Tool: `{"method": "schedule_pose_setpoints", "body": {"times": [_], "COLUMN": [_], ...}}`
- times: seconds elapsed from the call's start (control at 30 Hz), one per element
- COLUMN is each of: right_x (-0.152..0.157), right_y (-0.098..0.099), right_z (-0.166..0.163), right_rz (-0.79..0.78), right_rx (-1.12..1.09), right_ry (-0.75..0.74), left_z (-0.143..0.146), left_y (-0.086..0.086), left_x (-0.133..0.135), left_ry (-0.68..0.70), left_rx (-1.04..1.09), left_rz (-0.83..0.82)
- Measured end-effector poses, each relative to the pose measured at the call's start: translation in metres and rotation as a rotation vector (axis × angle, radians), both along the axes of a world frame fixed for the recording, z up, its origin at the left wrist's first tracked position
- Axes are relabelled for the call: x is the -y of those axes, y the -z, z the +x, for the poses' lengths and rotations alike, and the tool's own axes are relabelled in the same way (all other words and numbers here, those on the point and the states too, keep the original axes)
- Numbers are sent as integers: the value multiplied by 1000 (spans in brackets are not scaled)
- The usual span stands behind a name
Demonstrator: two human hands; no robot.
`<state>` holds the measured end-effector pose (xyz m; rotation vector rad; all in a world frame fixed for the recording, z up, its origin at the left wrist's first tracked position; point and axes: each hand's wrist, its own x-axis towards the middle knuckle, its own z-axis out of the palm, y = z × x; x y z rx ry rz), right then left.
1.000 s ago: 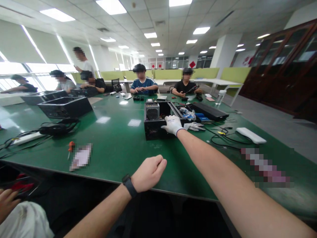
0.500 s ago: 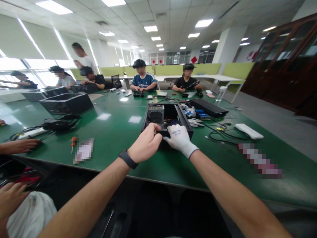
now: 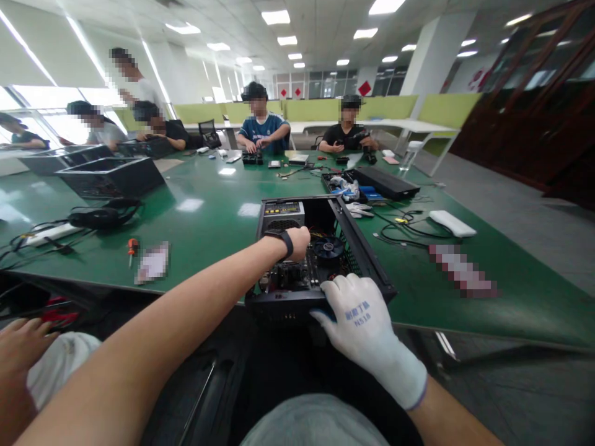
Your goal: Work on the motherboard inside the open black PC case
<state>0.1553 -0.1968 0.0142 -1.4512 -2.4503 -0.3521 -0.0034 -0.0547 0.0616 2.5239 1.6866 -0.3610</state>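
Observation:
An open black computer case [image 3: 279, 301] lies before me, its near end at the table's front edge. Inside it are a power supply [image 3: 283, 215] at the far left, a round black CPU fan [image 3: 328, 248] and a motherboard with cables. My left hand [image 3: 300, 241], bare with a dark wristband, is closed above the interior, just left of the fan; its fingertips are hidden. My right hand [image 3: 357, 310] wears a white glove and grips the case's near edge, fingers over the top and thumb in front.
An orange screwdriver [image 3: 132, 249] and a blurred-out packet [image 3: 153, 262] lie to the left. Another open case [image 3: 111, 178] stands beyond them. Right of my case are gloves [image 3: 360, 209], black cables [image 3: 400, 229] and a white power strip [image 3: 452, 223]. Several people sit around the table.
The case has come closer to me, with my right hand still on its near edge. My left hand has moved from that edge forward over the interior. My view has shifted.

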Motion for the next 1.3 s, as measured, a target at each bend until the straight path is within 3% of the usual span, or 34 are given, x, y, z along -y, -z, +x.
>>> {"method": "schedule_pose_setpoints", "body": {"times": [0.2, 0.77, 1.03, 1.3], "right_x": [13, 11, 12, 12], "right_y": [0, 2, 2, 2], "right_z": [4, 2, 2, 2], "right_rz": [-15, -38, -39, -35], "right_rx": [-33, -44, -48, -49], "right_ry": [-9, 5, 5, 5], "left_z": [9, -7, -9, -8], "left_y": [20, 60, 69, 66], "left_x": [-17, -53, -57, -55], "left_ry": [89, -44, -32, -28], "left_rx": [-195, -219, -225, -222], "left_rz": [-99, -141, -123, -130]}}
